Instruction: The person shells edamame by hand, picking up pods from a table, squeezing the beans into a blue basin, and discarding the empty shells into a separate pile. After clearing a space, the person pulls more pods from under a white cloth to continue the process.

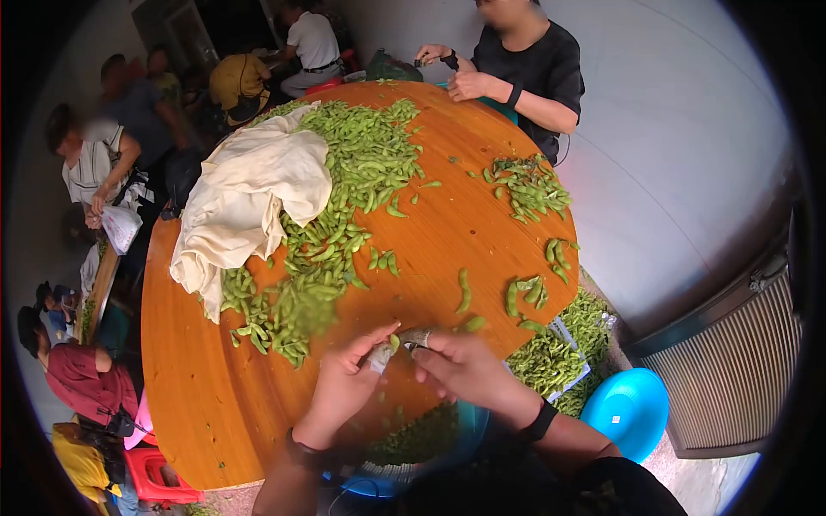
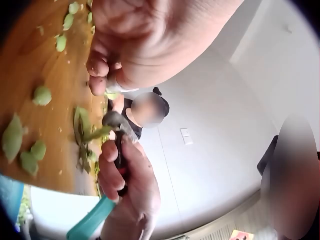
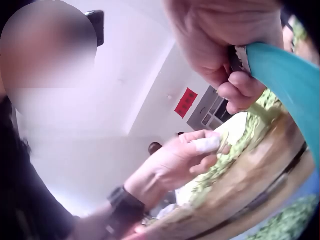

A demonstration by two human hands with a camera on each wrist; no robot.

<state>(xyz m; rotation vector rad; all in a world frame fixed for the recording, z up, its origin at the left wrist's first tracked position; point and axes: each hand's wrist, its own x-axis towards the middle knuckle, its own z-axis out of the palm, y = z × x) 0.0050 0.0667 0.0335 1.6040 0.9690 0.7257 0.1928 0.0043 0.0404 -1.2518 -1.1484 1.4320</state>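
At the near table edge, my left hand (image 1: 344, 378) pinches a green soybean pod (image 1: 394, 341) between thumb and fingers. White tape (image 3: 208, 144) wraps one of its digits. My right hand (image 1: 473, 370) faces it a short way off. Its fingers curl round a small dark tool (image 2: 120, 159), mostly hidden by the fingers; I cannot tell its kind. Grey wrapping (image 1: 416, 337) covers a fingertip of this hand. A teal strip (image 3: 280, 70) runs beside the right hand. Below both hands stands a blue basin (image 1: 471, 427) holding small green pieces.
Pods (image 1: 370, 146) are heaped on the round wooden table (image 1: 198, 387), partly under a cream cloth (image 1: 249, 181). A seated person (image 1: 529, 69) works opposite. At right are a crate of pods (image 1: 546, 361), an upturned blue basin (image 1: 628, 413) and a ribbed panel (image 1: 731, 361).
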